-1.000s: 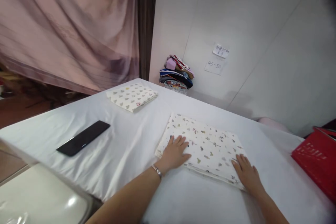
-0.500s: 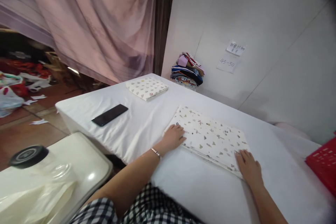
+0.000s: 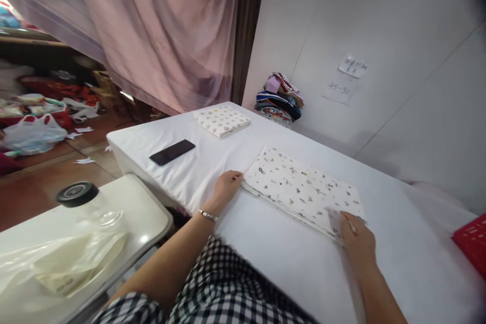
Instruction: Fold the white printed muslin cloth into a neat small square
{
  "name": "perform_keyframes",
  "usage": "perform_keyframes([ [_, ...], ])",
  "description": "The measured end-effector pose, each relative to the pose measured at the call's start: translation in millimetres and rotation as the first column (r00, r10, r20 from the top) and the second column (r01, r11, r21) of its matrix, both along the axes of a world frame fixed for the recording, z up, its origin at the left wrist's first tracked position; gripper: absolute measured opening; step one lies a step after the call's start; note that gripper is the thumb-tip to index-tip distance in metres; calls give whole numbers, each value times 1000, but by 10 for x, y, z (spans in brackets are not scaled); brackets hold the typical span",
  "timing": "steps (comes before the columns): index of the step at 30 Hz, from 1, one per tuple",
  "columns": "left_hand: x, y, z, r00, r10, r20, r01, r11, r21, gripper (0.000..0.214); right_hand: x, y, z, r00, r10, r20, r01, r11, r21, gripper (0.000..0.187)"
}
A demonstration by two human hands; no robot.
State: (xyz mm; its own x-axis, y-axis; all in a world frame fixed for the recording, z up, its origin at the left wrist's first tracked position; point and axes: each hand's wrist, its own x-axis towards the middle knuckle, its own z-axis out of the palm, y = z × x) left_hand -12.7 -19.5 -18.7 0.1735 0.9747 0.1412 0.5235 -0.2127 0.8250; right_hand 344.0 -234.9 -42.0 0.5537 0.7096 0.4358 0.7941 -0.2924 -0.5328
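A folded white cloth printed with small leaf and mushroom-like shapes lies flat in front of me on the white table. Its near left corner is pinched between the fingers of my left hand, which wears a bracelet. At the near right corner, my right hand is closed on the cloth's edge, where a bit of the fabric looks turned up and blurred. A smaller folded printed cloth rests farther back on the table.
A black phone lies on the table's left side. At lower left, a white stand carries a clear jar with a black lid and a plastic bag. Folded clothes are stacked by the wall; a red basket is at right.
My left hand has slid left off the cloth's top and now pinches its corner. My right hand has closed on the right edge. The view has shifted slightly left.
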Motion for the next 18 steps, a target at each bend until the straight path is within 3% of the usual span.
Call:
perform_keyframes([
  [4,16,8,4,997,-11,-75,11,1000,-4,19,-377,166,148,965,250,-76,-253,967,-38,37],
  [9,21,17,-25,997,-34,-73,33,999,-11,25,-868,504,276,861,505,-66,-509,853,-113,32],
  [12,18,30,-67,996,-54,-65,56,998,35,32,-1146,760,323,812,584,-19,-580,801,-149,30],
  [18,3,51,-136,989,-134,-53,141,978,151,35,-1635,1309,369,744,660,109,-630,746,-217,22],
])
